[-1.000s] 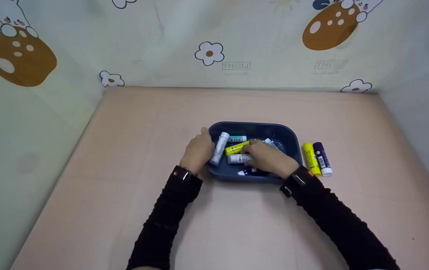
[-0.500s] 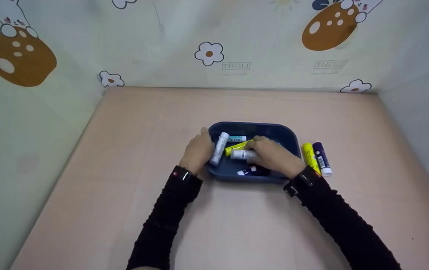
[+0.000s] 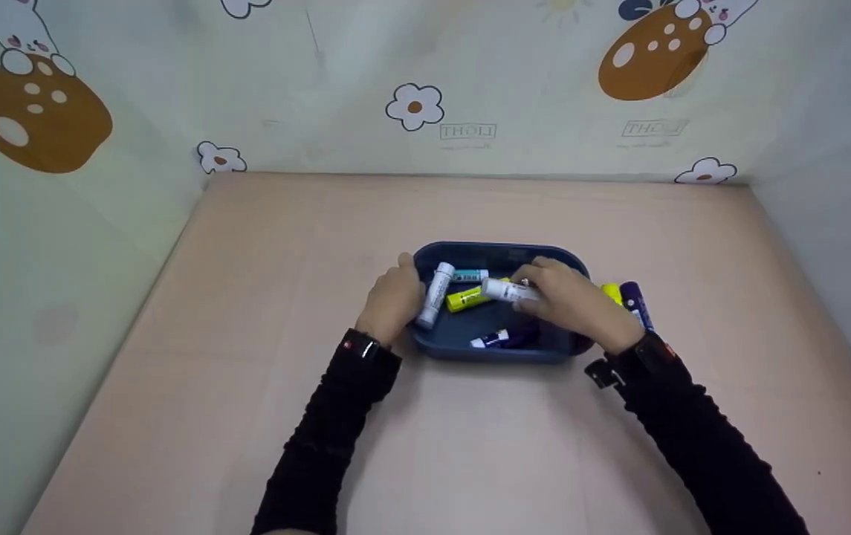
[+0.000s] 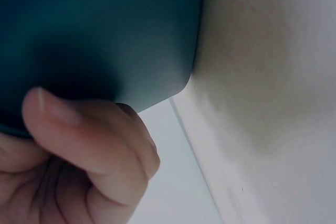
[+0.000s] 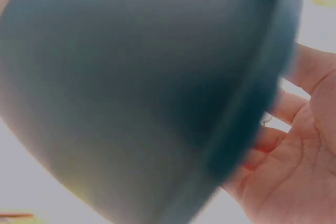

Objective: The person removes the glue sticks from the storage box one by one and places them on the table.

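On the far wall, pale grey lettering (image 3: 468, 131) appears twice, mirrored, and seems to read "LIGHT"; the second print (image 3: 648, 128) sits further right and is fainter. The glue sticks carry small printed labels, but none can be read in the head view. The right hand (image 3: 570, 301) pinches a white glue stick (image 3: 508, 290) in its fingertips and holds it lifted over the right half of the dark blue tray (image 3: 499, 256), which sits near the middle of the pink table (image 3: 247, 312). The left hand (image 3: 393, 299) grips the tray's left rim, thumb up on the edge and fingers curled at the outer wall; the left wrist view shows only a thumb pressed against blurred blue plastic. Inside the tray lie a white stick (image 3: 434, 294) at the left, a teal-capped stick (image 3: 469, 276) behind it, a yellow stick (image 3: 470, 297) in the middle and a dark purple stick (image 3: 503, 339) near the front wall. Just right of the tray, a yellow stick (image 3: 611, 291) and a purple stick (image 3: 635, 301) lie on the table, largely hidden by the right hand and wrist. The right wrist view is mostly a blurred blue mass with an open palm at its edge, so the stick cannot be made out there.
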`<state>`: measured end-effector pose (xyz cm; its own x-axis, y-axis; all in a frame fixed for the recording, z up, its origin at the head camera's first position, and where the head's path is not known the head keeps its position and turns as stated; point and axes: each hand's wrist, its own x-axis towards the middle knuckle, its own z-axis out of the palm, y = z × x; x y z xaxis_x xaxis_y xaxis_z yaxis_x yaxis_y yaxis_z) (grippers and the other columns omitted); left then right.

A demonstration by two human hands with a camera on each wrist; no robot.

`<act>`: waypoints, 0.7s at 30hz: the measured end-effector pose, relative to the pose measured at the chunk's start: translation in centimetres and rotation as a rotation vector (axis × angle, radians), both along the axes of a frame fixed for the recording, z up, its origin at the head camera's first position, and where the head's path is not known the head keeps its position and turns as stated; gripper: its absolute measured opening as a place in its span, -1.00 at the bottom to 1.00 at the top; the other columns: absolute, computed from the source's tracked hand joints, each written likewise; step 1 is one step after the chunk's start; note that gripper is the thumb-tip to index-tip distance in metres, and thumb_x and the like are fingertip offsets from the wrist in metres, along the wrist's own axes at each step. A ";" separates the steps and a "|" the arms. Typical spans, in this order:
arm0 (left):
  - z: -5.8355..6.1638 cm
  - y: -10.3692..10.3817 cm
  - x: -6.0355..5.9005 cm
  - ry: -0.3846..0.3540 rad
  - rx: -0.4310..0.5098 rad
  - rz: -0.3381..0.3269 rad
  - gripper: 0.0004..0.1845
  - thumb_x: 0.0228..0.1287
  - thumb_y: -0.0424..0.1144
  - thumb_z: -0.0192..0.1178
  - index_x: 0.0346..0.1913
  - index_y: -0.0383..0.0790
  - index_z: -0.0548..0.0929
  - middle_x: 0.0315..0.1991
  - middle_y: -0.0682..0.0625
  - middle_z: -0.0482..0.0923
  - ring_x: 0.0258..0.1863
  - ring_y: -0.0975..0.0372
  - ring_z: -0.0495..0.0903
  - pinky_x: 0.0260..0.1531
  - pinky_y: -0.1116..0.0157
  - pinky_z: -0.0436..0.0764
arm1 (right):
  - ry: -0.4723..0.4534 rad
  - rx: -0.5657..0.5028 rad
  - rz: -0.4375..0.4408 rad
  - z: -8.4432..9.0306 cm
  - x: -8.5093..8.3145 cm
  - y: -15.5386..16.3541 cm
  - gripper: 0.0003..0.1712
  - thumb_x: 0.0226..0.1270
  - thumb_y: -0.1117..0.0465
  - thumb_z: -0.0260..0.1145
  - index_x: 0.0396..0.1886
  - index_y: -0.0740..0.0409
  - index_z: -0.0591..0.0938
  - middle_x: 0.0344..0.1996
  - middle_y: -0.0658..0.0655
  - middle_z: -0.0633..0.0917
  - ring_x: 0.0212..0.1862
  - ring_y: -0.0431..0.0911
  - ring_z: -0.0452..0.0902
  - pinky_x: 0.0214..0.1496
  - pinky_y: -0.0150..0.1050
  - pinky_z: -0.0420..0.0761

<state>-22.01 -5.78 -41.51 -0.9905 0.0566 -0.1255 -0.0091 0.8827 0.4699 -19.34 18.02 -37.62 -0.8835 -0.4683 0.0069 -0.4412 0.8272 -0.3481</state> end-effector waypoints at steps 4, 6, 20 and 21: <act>0.0 0.0 0.0 0.010 -0.012 -0.014 -0.81 0.34 -0.30 -0.14 -0.08 -0.35 0.31 -0.23 -0.32 0.58 -0.25 -0.10 0.62 -0.29 0.02 0.56 | 0.003 -0.018 -0.019 0.3 0.1 0.9 -0.60 0.16 0.13 0.35 -0.05 0.25 0.60 -0.26 0.19 0.57 -0.28 -0.02 0.46 -0.22 -0.11 0.51; 0.0 0.1 0.0 0.010 -0.016 -0.015 -0.81 0.35 -0.30 -0.14 -0.08 -0.34 0.30 -0.23 -0.32 0.58 -0.25 -0.09 0.63 -0.30 0.03 0.56 | -0.009 -0.038 -0.029 0.4 0.2 1.4 -0.60 0.17 0.14 0.34 -0.04 0.25 0.59 -0.27 0.18 0.56 -0.32 -0.06 0.46 -0.26 -0.16 0.49; 0.1 0.0 0.0 0.000 -0.021 -0.007 -0.79 0.34 -0.28 -0.10 -0.07 -0.33 0.30 -0.20 -0.32 0.57 -0.22 -0.09 0.62 -0.26 0.02 0.55 | 0.034 -0.160 -0.179 0.2 1.4 5.2 -0.64 0.21 0.16 0.30 -0.09 0.33 0.57 -0.31 0.23 0.58 -0.28 0.01 0.45 -0.24 -0.15 0.44; 0.1 0.0 0.0 -0.001 -0.019 -0.008 -0.79 0.34 -0.27 -0.10 -0.07 -0.33 0.30 -0.20 -0.32 0.57 -0.22 -0.09 0.61 -0.26 0.02 0.55 | 0.040 -0.174 -0.197 0.2 1.5 5.5 -0.63 0.21 0.16 0.30 -0.09 0.34 0.57 -0.31 0.24 0.58 -0.28 0.01 0.44 -0.24 -0.15 0.43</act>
<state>-22.03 -5.76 -41.45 -0.9899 0.0621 -0.1275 -0.0024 0.8916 0.4529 -17.84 23.51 -37.46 -0.9550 -0.2759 0.1091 -0.2937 0.8276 -0.4783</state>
